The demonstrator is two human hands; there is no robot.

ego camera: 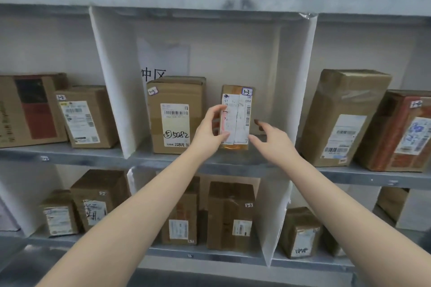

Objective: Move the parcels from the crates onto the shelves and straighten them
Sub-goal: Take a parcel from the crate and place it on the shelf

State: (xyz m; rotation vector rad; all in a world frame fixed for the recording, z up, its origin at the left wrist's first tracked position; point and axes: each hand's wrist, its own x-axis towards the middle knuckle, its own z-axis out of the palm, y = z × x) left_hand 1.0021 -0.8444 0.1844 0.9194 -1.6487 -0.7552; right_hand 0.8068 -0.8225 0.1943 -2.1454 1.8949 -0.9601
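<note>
The left hand (210,130) has its fingers grasping a slim upright brown cardboard parcel (241,121); the right hand (272,141), fingers released, is just beside it.

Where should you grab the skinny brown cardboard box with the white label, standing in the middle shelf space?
Take the skinny brown cardboard box by its two long upright sides, reaching in from the front. It stands tall and narrow, with gaps on both sides for fingers. The left hand grips its left edge; the open right hand hovers by the right side.
</note>
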